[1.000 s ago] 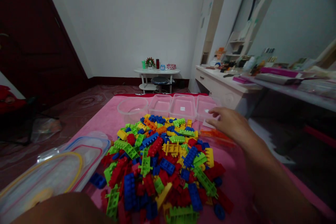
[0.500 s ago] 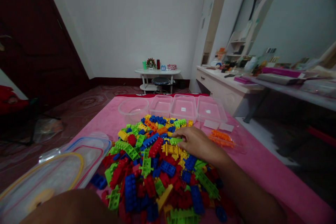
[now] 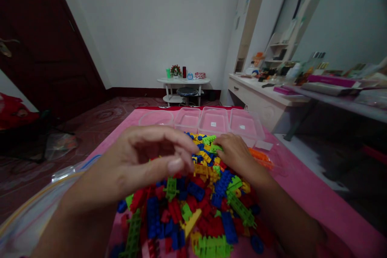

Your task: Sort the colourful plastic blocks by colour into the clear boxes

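Observation:
A large heap of plastic building blocks (image 3: 196, 191) in red, blue, green and yellow covers the middle of the pink table. Over the heap's left side hovers my left hand (image 3: 145, 161), its fingers curved and thumb apart, with nothing visible between them; it hides many blocks. Toward the far right part of the pile, my right hand (image 3: 236, 153) has its fingers closed at a green building block (image 3: 215, 148). The fingertips are partly hidden among the pieces.
Clear plastic containers (image 3: 213, 117) stand in a row along the table's far edge. Orange blocks (image 3: 260, 158) lie to the right of my right hand. At left are clear lids (image 3: 33, 205) with coloured rims. Beyond are a white dressing table (image 3: 256, 94) and a small white table (image 3: 183, 81).
My left hand has risen from the lower left and come in over the heap. My right hand has shifted slightly right and away from me, a green block at its fingers.

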`<state>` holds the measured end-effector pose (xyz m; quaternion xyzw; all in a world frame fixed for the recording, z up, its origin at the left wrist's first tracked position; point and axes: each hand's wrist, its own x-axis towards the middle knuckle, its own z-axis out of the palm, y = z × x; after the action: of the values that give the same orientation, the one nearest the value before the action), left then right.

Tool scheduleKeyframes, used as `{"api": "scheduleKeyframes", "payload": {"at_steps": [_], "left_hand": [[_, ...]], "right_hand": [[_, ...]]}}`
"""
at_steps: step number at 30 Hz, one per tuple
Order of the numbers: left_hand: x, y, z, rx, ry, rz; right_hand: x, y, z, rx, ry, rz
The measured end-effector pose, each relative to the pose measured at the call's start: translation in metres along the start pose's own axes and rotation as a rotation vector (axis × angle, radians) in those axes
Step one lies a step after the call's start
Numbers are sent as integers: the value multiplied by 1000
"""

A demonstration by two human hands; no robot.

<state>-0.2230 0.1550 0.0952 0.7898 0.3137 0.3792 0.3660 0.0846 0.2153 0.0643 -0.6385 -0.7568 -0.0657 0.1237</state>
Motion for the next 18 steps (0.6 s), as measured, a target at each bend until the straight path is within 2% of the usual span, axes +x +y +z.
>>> {"api": "scheduleKeyframes", "payload": {"at_steps": [1,3,5,7,11,15,18], "left_hand": [[28,11,-1,50,-18,-22],[73,27,0,173,22,-41],[97,29,1,307,29,-47],[103,18,2,453,18,-66],[99,-18,-2,703,12,-124],[106,-47,-3,758,-28,-198],[112,-59,0,730,-88,-247]], "right_hand": [[-1,-1,2,-12,-21,-8],[-3,-3,4,-35,-41,-16],[-3,-5,3,-66,-58,-19],[-3,-6,2,-94,-73,-3],[-3,-8,0,-98,-99,17],[-5,-7,-1,-73,-98,4],[-5,-5,-8,-53,-51,26]]}}
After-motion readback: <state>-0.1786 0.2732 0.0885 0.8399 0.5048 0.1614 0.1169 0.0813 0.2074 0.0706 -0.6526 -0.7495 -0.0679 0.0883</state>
